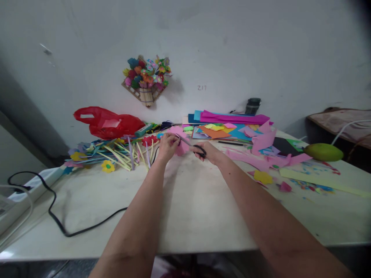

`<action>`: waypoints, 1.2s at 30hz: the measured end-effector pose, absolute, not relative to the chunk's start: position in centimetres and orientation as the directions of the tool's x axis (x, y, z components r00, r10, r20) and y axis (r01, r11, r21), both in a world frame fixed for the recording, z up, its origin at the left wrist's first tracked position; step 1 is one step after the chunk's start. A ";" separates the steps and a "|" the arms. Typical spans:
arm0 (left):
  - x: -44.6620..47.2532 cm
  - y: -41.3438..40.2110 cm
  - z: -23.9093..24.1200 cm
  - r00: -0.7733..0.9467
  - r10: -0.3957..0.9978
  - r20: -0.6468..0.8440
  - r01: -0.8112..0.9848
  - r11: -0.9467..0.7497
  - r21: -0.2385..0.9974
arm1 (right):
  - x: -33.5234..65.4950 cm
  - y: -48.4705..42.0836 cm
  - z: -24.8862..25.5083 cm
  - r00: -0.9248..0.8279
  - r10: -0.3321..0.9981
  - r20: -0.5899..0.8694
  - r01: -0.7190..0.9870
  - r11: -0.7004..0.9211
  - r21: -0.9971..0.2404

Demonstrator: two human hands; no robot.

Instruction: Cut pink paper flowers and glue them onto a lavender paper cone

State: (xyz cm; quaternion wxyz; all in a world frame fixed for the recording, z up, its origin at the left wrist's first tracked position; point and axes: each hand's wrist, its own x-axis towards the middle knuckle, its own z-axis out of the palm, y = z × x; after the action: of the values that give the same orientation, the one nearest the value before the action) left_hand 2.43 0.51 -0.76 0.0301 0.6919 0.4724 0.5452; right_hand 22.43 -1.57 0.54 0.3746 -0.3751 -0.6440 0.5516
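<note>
My left hand (pixel 169 146) is closed, thumb and fingers pinched at the edge of a pink paper flower shape (pixel 182 146) with a scalloped outline. Part of that paper is hidden behind the fingers. In my right hand (pixel 209 151) is a pair of scissors (pixel 199 150) with black handles, fingers through the loops. The metal blades point left across the pink paper, close to my left fingertips. Left of my left hand lie a red paper flower (pixel 149 140) and several pale yellow paper strips (pixel 117 155).
A red plastic bag (pixel 107 123) stands at the back left. A black cable (pixel 55 208) loops over the left side of the table (pixel 191 220). Coloured sheets (pixel 234 117) and pink scraps (pixel 263 144) lie at right, near a green mango-like fruit (pixel 324 152).
</note>
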 end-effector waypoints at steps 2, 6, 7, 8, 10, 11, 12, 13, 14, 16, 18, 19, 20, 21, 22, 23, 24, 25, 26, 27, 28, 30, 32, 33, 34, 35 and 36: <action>2.5 0.6 -0.8 -0.031 0.688 0.725 0.616 -0.558 0.556 | 22.5 -1.6 0.5 -0.438 0.896 0.069 0.062 0.107 -0.992; 2.5 0.7 -0.9 -0.023 0.684 0.729 0.608 -0.569 0.553 | 22.5 -1.5 0.5 -0.427 0.902 0.057 0.067 0.094 -0.993; 2.5 0.7 -0.9 -0.025 0.681 0.732 0.609 -0.571 0.551 | 22.5 -1.5 0.5 -0.426 0.903 0.058 0.064 0.094 -0.993; 2.5 0.7 -0.9 -0.028 0.677 0.735 0.611 -0.571 0.548 | 22.5 -1.5 0.4 -0.426 0.903 0.061 0.061 0.095 -0.994; 2.5 0.7 -0.9 -0.030 0.674 0.738 0.624 -0.564 0.540 | 22.5 -1.4 0.3 -0.430 0.901 0.067 0.054 0.099 -0.994; 2.5 0.6 -0.9 -0.029 0.675 0.737 0.633 -0.559 0.536 | 22.4 -1.4 0.3 -0.431 0.900 0.070 0.053 0.103 -0.993; 2.5 0.6 -0.9 -0.027 0.677 0.735 0.639 -0.554 0.534 | 22.4 -1.3 0.2 -0.431 0.899 0.074 0.055 0.108 -0.993; 2.5 0.6 -0.9 -0.026 0.680 0.733 0.643 -0.550 0.532 | 22.3 -1.3 0.1 -0.430 0.900 0.078 0.058 0.114 -0.992; 2.5 0.5 -0.9 -0.023 0.682 0.731 0.644 -0.550 0.532 | 22.3 -1.2 0.1 -0.429 0.900 0.081 0.060 0.119 -0.991; 2.5 0.5 -1.0 -0.019 0.683 0.731 0.639 -0.554 0.534 | 22.2 -1.2 0.0 -0.428 0.900 0.082 0.058 0.118 -0.991; 2.5 0.5 -1.1 -0.025 0.683 0.730 0.635 -0.553 0.539 | 22.3 -1.2 -0.1 -0.428 0.901 0.071 0.042 0.098 -0.994; 2.5 0.6 -1.2 -0.031 0.684 0.729 0.634 -0.550 0.543 | 22.3 -1.2 0.0 -0.427 0.902 0.066 0.029 0.087 -0.996; 2.4 0.6 -1.2 -0.037 0.685 0.728 0.632 -0.548 0.548 | 22.3 -1.3 0.0 -0.426 0.902 0.064 0.015 0.078 -0.997; 2.4 0.7 -1.3 -0.040 0.687 0.726 0.629 -0.547 0.553 | 22.4 -1.3 0.1 -0.424 0.904 0.062 0.002 0.070 -0.998; 2.3 0.8 -1.4 -0.043 0.689 0.723 0.625 -0.546 0.558 | 22.4 -1.4 0.1 -0.421 0.905 0.061 -0.009 0.063 -0.998; 2.3 0.9 -1.4 -0.049 0.691 0.721 0.620 -0.545 0.564 | 22.5 -1.5 0.2 -0.420 0.906 0.059 -0.015 0.058 -0.998; 2.2 0.9 -1.4 -0.056 0.694 0.718 0.615 -0.542 0.573 | 22.5 -1.5 0.2 -0.418 0.906 0.057 -0.017 0.055 -0.998; 2.2 1.0 -1.5 -0.069 0.698 0.713 0.608 -0.537 0.585 | 22.4 -1.6 0.3 -0.417 0.907 0.054 -0.016 0.052 -0.999; 2.1 1.1 -1.5 -0.091 0.703 0.705 0.598 -0.528 0.603 | 22.4 -1.6 0.3 -0.418 0.907 0.050 -0.012 0.050 -0.999; 2.1 1.1 -1.5 -0.119 0.709 0.695 0.585 -0.515 0.627 | 22.4 -1.6 0.3 -0.421 0.906 0.048 -0.004 0.051 -0.999; 2.0 1.2 -1.5 -0.150 0.717 0.681 0.567 -0.502 0.653 | 22.4 -1.6 0.2 -0.424 0.904 0.047 0.004 0.054 -0.999; 1.8 1.2 -1.5 -0.221 0.730 0.647 0.524 -0.471 0.710 | 22.6 -1.5 0.1 -0.435 0.899 0.047 0.019 0.062 -0.998; 1.5 1.1 -1.5 -0.277 0.734 0.620 0.481 -0.452 0.751 | 23.0 -1.3 0.0 -0.471 0.880 0.058 0.014 0.074 -0.997; 1.4 1.0 -1.5 -0.293 0.734 0.612 0.464 -0.451 0.762 | 23.3 -1.2 -0.1 -0.501 0.863 0.068 0.003 0.080 -0.997; 1.3 0.9 -1.5 -0.304 0.733 0.609 0.451 -0.452 0.769 | 23.6 -1.0 -0.2 -0.542 0.836 0.084 -0.014 0.091 -0.996; 1.3 0.8 -1.5 -0.308 0.732 0.607 0.440 -0.456 0.773 | 24.0 -0.9 -0.3 -0.582 0.807 0.104 -0.032 0.104 -0.994; 1.3 0.7 -1.4 -0.312 0.731 0.608 0.430 -0.462 0.776 | 24.3 -0.8 -0.3 -0.609 0.783 0.126 -0.054 0.118 -0.992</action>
State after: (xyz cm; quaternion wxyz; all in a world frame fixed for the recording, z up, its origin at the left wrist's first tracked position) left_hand 1.28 0.70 -1.42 0.1186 0.5745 0.5051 0.6331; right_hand 24.31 -0.81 -0.33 0.3460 -0.2749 -0.6630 0.6043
